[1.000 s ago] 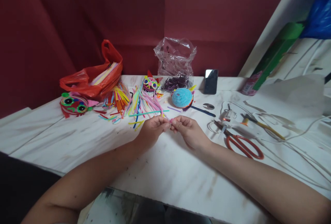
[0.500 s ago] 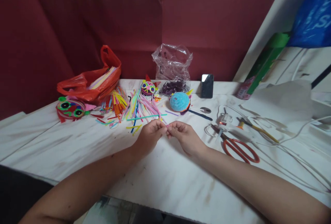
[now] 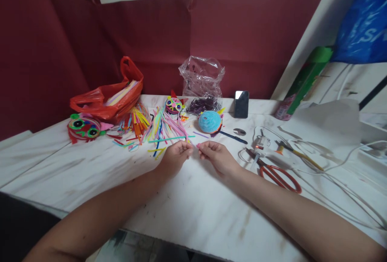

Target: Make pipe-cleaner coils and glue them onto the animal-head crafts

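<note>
My right hand (image 3: 216,155) pinches a small pink piece (image 3: 198,146) between thumb and forefinger; it looks like a bit of pipe cleaner. Close by on the left, my left hand (image 3: 177,155) is closed in a pinch, and I cannot make out what is in it. A narrow gap separates the two hands. Just beyond them lies a spread bundle of pastel pipe cleaners (image 3: 165,127), with a teal pipe cleaner (image 3: 171,139) across its front. A round blue coiled piece (image 3: 209,121) sits behind my right hand, a dark stick (image 3: 232,136) beside it.
On the left are a coiled animal face (image 3: 84,128) and a red plastic bag (image 3: 104,102). A smaller face (image 3: 174,105), a clear bag (image 3: 202,78) and a phone (image 3: 241,104) stand at the back. To the right lie orange-handled scissors (image 3: 279,177), a glue gun (image 3: 262,143), pliers (image 3: 299,155) and cables.
My hands, earlier touching at the fingertips over the small pink piece, have drawn slightly apart. The pink piece now shows at my right fingertips. The camera view has shifted a little.
</note>
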`<state>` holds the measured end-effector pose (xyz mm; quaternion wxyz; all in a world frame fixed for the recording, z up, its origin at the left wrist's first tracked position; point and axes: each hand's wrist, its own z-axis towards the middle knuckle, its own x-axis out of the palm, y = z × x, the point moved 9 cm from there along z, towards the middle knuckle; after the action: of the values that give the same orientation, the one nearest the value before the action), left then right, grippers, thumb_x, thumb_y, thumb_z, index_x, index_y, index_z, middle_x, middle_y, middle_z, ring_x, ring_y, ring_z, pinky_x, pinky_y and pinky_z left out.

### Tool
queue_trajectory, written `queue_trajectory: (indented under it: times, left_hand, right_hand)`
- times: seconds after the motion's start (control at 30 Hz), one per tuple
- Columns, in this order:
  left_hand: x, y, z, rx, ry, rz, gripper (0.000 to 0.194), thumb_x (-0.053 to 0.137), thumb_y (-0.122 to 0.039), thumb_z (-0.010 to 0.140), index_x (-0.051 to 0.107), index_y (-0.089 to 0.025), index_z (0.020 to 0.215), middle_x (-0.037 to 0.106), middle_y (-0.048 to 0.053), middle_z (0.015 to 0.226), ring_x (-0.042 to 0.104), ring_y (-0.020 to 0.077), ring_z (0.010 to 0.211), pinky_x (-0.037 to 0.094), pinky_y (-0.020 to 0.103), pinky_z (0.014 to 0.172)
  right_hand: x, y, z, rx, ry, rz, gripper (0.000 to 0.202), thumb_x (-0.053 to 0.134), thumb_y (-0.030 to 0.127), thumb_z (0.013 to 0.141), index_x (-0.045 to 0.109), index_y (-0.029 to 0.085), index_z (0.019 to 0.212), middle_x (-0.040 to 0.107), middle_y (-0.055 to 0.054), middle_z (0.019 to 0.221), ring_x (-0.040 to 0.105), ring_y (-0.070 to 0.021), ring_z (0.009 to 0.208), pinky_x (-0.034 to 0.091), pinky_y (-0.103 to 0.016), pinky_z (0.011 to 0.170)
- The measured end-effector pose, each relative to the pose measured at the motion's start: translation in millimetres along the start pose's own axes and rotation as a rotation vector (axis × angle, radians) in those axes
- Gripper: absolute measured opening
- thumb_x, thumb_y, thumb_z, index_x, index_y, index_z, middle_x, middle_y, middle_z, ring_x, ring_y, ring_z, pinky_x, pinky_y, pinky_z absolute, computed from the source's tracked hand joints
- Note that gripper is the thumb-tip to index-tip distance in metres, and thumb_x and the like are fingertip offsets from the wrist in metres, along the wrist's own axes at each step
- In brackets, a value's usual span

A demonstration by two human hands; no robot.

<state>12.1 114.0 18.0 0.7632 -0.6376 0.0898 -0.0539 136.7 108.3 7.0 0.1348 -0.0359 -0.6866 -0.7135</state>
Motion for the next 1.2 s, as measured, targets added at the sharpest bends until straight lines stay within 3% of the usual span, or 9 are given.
queue_trajectory:
  times: [0.13,0.33,0.47,0.6,0.77,0.97,1.2]
  left_hand:
    - [3.1,-0.5,-1.1,-0.02,0.021,0.0,0.015,0.061,-0.029,0.065,0.058,-0.015,0.069,0.051,-0.004,0.056,0.044,0.0085,0.054,0.034,0.022,0.054]
    - [2.3,7.4,2.7,-0.01,0.041,-0.132,0.018,0.061,-0.032,0.069,0.056,-0.015,0.069,0.053,-0.003,0.058,0.044,0.0085,0.055,0.034,0.023,0.057]
    - [4.0,10.7,3.1,-0.009,0.059,-0.195,0.015,0.06,-0.029,0.07,0.055,-0.015,0.07,0.051,-0.004,0.056,0.044,0.0081,0.054,0.035,0.023,0.058]
    - [8.9,7.9,-1.1,-0.026,0.082,-0.155,0.014,0.062,-0.027,0.067,0.057,-0.014,0.072,0.056,-0.002,0.06,0.045,0.0084,0.055,0.036,0.023,0.058]
    - [3.1,7.5,-3.8,-0.073,0.015,-0.086,0.016,0.06,-0.031,0.067,0.058,-0.015,0.068,0.057,-0.001,0.061,0.047,0.0092,0.054,0.038,0.025,0.058]
    - [2.7,2.8,-5.1,-0.051,0.036,0.1,0.021,0.06,-0.035,0.067,0.058,-0.015,0.059,0.052,-0.002,0.052,0.045,0.0094,0.051,0.034,0.023,0.053]
    - [1.9,-4.1,-9.7,-0.033,0.0,0.233,0.023,0.058,-0.037,0.068,0.06,-0.015,0.059,0.051,-0.003,0.05,0.041,0.0088,0.049,0.031,0.022,0.049]
  right_hand:
    - [7.2,-3.9,-4.4,-0.015,0.032,-0.103,0.027,0.071,0.04,0.064,0.062,0.015,0.063,0.056,0.003,0.053,0.046,-0.0089,0.052,0.033,-0.025,0.056]
    - [14.2,-6.0,-6.0,0.026,0.1,0.045,0.026,0.071,0.04,0.063,0.065,0.015,0.071,0.064,-0.001,0.07,0.053,-0.0106,0.059,0.038,-0.027,0.065]
    - [14.2,-7.8,-6.8,0.039,0.09,0.063,0.029,0.073,0.041,0.061,0.063,0.015,0.068,0.063,-0.001,0.067,0.052,-0.0103,0.058,0.038,-0.027,0.063]
    - [11.6,-6.4,-6.2,-0.001,0.058,0.039,0.028,0.074,0.04,0.062,0.061,0.015,0.066,0.061,0.0,0.064,0.051,-0.01,0.057,0.037,-0.026,0.062]
    - [6.2,-5.0,-5.0,-0.026,0.015,-0.028,0.028,0.071,0.042,0.065,0.059,0.016,0.065,0.059,0.001,0.061,0.05,-0.0103,0.057,0.038,-0.026,0.062]
    - [7.8,4.6,-9.3,-0.144,0.012,-0.278,0.028,0.063,0.045,0.071,0.057,0.018,0.067,0.056,0.001,0.058,0.049,-0.0122,0.058,0.038,-0.026,0.059]
    - [10.4,9.8,-13.9,-0.217,-0.006,-0.44,0.021,0.056,0.037,0.076,0.055,0.018,0.066,0.056,0.001,0.06,0.049,-0.0129,0.058,0.037,-0.026,0.057]
